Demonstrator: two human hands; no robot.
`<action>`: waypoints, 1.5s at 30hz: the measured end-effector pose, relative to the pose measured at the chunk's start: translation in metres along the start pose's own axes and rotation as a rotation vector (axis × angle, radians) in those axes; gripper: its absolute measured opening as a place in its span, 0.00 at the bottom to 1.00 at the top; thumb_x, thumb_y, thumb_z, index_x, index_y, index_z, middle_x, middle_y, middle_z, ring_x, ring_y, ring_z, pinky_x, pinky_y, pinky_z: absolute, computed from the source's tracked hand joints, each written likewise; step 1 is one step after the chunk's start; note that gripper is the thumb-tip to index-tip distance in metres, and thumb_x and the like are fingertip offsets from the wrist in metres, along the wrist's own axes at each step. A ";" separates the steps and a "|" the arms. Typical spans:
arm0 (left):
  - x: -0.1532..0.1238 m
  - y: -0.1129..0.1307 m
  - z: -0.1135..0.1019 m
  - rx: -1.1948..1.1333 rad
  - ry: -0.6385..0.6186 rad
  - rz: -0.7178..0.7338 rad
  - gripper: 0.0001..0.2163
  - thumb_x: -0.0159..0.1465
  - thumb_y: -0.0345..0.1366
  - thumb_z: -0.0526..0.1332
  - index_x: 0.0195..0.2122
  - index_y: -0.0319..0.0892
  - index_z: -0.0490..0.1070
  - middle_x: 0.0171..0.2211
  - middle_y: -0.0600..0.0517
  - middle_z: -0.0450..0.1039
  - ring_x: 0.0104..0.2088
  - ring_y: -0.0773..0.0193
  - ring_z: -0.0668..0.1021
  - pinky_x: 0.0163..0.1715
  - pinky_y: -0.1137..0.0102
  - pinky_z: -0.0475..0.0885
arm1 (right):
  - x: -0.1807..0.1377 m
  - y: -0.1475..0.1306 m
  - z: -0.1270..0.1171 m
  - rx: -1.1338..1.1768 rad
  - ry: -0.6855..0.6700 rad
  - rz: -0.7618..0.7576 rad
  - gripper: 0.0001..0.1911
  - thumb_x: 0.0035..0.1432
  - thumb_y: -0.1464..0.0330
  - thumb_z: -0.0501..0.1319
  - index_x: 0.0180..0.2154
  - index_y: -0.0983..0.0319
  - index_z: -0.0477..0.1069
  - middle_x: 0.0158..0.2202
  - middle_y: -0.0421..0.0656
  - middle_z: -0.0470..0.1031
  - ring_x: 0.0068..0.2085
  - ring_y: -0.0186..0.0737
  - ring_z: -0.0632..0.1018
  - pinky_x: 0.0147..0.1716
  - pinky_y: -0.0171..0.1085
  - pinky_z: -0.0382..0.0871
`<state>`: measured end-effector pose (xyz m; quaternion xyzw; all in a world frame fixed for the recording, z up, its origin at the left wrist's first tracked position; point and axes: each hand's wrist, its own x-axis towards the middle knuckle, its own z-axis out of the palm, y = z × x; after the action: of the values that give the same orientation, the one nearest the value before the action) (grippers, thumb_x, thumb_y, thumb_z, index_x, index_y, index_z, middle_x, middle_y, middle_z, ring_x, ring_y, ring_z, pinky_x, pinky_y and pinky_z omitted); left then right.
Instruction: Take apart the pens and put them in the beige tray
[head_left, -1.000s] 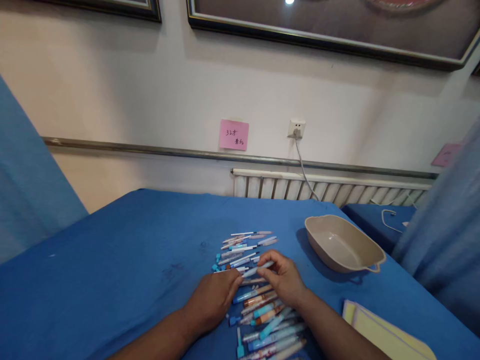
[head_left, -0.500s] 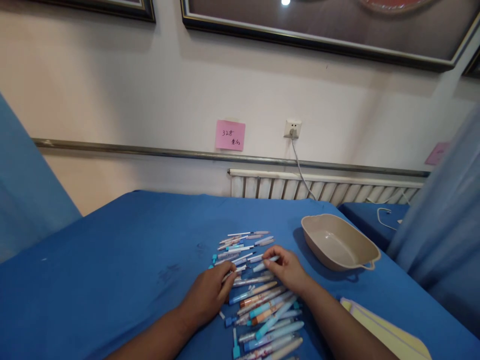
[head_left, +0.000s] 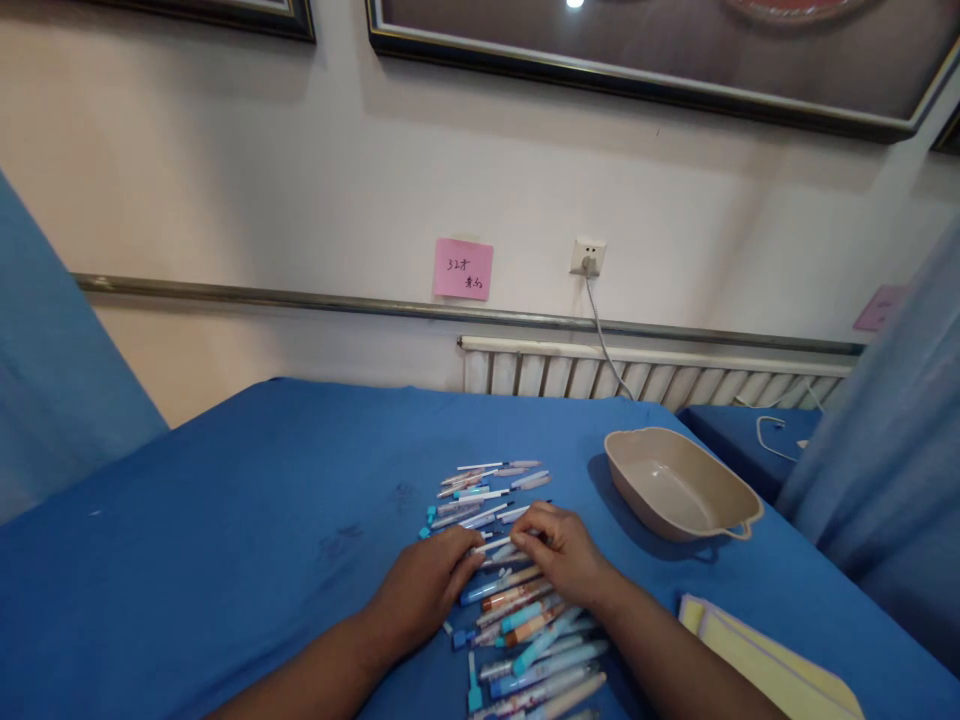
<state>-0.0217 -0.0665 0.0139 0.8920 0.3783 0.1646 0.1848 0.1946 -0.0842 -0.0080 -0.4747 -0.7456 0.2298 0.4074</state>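
Several pens (head_left: 517,620) with white, blue and brown barrels lie in a loose heap on a blue tablecloth (head_left: 225,540). My left hand (head_left: 424,590) rests knuckles-up at the left of the heap, its fingertips pinched on the end of a thin white pen (head_left: 495,545). My right hand (head_left: 562,555) sits at the right of the heap with its fingers curled over the other end of that same pen. More pens (head_left: 487,485) lie spread out just beyond both hands.
A shallow beige tray (head_left: 679,485) stands on the cloth to the right of the pens. A yellow notepad (head_left: 757,665) lies at the near right edge. Behind the table are a radiator (head_left: 645,375), a wall socket with a cable (head_left: 589,258) and a pink note (head_left: 463,269).
The right hand has drawn back toward the left hand, and both now close on one white pen between them. The heap itself has barely shifted.
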 end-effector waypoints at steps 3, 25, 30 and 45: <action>0.001 -0.002 -0.004 0.054 0.009 -0.057 0.12 0.66 0.41 0.47 0.38 0.44 0.67 0.33 0.52 0.73 0.35 0.61 0.74 0.32 0.72 0.66 | 0.001 0.017 -0.010 0.014 0.040 0.064 0.09 0.55 0.67 0.56 0.26 0.61 0.71 0.27 0.39 0.70 0.30 0.34 0.71 0.31 0.31 0.61; 0.000 0.005 -0.003 0.124 0.025 0.148 0.05 0.63 0.35 0.55 0.36 0.44 0.70 0.40 0.50 0.68 0.41 0.60 0.69 0.42 0.65 0.64 | -0.001 0.015 -0.026 -0.242 0.020 0.157 0.06 0.52 0.70 0.58 0.33 0.60 0.73 0.34 0.43 0.73 0.37 0.39 0.72 0.38 0.36 0.63; 0.000 0.003 0.002 0.155 0.026 0.080 0.04 0.59 0.33 0.60 0.36 0.44 0.69 0.41 0.52 0.68 0.42 0.59 0.69 0.42 0.65 0.63 | 0.000 0.012 -0.016 -0.148 -0.008 0.137 0.07 0.56 0.69 0.54 0.29 0.61 0.71 0.25 0.38 0.71 0.27 0.34 0.71 0.28 0.31 0.61; -0.001 0.002 0.000 0.042 0.187 0.055 0.08 0.67 0.35 0.47 0.38 0.43 0.64 0.39 0.49 0.68 0.40 0.60 0.70 0.42 0.64 0.66 | 0.000 0.007 -0.010 0.070 -0.063 0.127 0.09 0.57 0.63 0.56 0.32 0.61 0.72 0.27 0.38 0.73 0.30 0.34 0.72 0.30 0.32 0.63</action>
<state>-0.0207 -0.0685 0.0152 0.8864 0.3727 0.2441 0.1256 0.2064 -0.0816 -0.0073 -0.4988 -0.7180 0.2960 0.3847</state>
